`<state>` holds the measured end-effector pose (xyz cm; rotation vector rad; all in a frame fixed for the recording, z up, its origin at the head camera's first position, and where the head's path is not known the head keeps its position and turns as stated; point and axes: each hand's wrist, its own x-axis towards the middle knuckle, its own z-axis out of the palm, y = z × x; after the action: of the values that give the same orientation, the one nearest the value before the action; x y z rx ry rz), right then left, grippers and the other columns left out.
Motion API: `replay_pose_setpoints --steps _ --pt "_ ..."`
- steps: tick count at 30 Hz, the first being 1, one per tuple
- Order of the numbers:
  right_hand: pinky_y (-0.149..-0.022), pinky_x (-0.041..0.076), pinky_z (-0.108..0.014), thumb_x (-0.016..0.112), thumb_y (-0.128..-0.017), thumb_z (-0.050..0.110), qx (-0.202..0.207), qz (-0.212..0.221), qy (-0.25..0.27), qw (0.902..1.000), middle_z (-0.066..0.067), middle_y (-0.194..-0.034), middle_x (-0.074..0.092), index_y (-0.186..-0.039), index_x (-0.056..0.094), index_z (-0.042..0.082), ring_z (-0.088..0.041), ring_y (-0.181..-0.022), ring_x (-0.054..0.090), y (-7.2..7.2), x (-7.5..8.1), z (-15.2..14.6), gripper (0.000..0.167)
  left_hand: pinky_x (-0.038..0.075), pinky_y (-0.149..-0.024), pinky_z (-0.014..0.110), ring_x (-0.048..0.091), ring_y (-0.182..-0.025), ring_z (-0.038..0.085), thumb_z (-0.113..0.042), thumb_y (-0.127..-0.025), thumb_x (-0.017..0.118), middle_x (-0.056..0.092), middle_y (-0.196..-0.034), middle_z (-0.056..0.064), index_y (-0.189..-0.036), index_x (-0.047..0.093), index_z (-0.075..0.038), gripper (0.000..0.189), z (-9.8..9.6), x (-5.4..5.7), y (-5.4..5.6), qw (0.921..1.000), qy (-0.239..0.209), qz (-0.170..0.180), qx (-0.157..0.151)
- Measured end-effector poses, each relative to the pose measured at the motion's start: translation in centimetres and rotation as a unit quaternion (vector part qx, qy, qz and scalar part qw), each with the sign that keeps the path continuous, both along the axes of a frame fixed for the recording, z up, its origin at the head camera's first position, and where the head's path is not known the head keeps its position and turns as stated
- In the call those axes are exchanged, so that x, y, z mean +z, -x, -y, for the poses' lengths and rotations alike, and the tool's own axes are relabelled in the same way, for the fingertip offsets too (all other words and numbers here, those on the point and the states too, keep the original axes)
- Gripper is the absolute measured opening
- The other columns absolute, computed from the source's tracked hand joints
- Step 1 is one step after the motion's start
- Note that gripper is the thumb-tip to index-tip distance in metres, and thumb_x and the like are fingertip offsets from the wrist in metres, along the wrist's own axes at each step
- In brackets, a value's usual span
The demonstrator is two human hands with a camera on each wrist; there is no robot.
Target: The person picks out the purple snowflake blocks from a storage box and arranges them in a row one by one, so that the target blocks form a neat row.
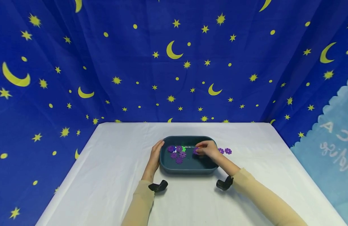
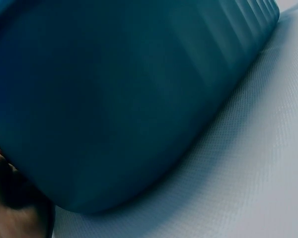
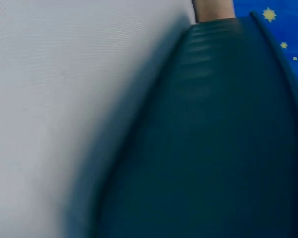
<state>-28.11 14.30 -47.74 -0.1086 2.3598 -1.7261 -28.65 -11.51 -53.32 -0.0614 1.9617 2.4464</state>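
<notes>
From above, the head view faces forward and down across the worktop (image 1: 123, 150); both wrist views, low and close, face the tub (image 2: 114, 109) (its outer side looms large), which all three share.

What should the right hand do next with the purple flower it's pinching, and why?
Maybe the right hand could let go of the purple flower inside the tub: the flower is already within the tub's rim, most other flowers lie in there too, and the left hand rests against the tub's side.
</notes>
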Motion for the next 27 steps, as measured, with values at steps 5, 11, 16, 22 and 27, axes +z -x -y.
replay_pose_setpoints --steps 5,11,16,22,27 --pt "-0.072 0.060 -0.025 0.061 -0.087 -0.006 -0.029 -0.008 0.022 0.9993 -0.013 -0.092 0.070 -0.111 0.059 -0.018 -0.004 -0.072 0.065 0.2 0.9 -1.1 0.028 0.021 -0.121 0.044 0.030 -0.141 0.034 -0.021 -0.100 0.044 0.039 -0.146 0.026 -0.140 0.039 0.007 0.049 0.0 -0.1 0.1 1.0000 0.002 -0.001 0.000" --pt "-0.072 0.060 -0.023 0.060 -0.088 -0.005 -0.044 -0.007 0.064 0.9969 0.001 -0.083 0.068 -0.116 0.054 -0.022 -0.001 -0.072 0.065 0.1 2.1 -2.8 0.033 0.021 -0.121 0.043 0.029 -0.142 0.034 -0.017 -0.100 0.044 0.038 -0.147 0.027 -0.140 0.038 0.008 0.048 0.2 0.3 0.0 0.9999 -0.008 0.005 -0.010" --pt "-0.069 0.058 -0.018 0.059 -0.088 -0.005 -0.065 -0.005 0.086 0.9942 0.007 -0.078 0.067 -0.118 0.050 -0.023 0.000 -0.072 0.065 -0.3 2.3 -4.6 0.035 0.021 -0.121 0.046 0.028 -0.142 0.037 -0.015 -0.100 0.043 0.037 -0.146 0.030 -0.139 0.038 0.012 0.047 0.3 1.6 -0.8 0.9999 0.009 0.003 -0.012" --pt "-0.069 0.059 -0.018 0.058 -0.089 -0.005 -0.107 -0.013 0.119 0.9870 0.011 -0.074 0.067 -0.115 0.051 -0.022 0.000 -0.070 0.066 -0.7 1.9 -7.2 0.032 0.019 -0.121 0.047 0.027 -0.142 0.038 -0.017 -0.100 0.042 0.036 -0.146 0.029 -0.139 0.037 0.011 0.048 0.2 1.2 -0.7 0.9998 0.015 -0.002 -0.013" --pt "-0.068 0.058 -0.018 0.060 -0.088 -0.005 -0.153 -0.026 0.118 0.9808 0.013 -0.071 0.066 -0.109 0.056 -0.017 0.001 -0.069 0.066 -0.7 1.5 -9.5 0.024 0.020 -0.121 0.044 0.030 -0.142 0.034 -0.018 -0.100 0.043 0.039 -0.146 0.027 -0.139 0.040 0.008 0.047 0.1 0.0 0.2 1.0000 0.007 0.002 -0.005"
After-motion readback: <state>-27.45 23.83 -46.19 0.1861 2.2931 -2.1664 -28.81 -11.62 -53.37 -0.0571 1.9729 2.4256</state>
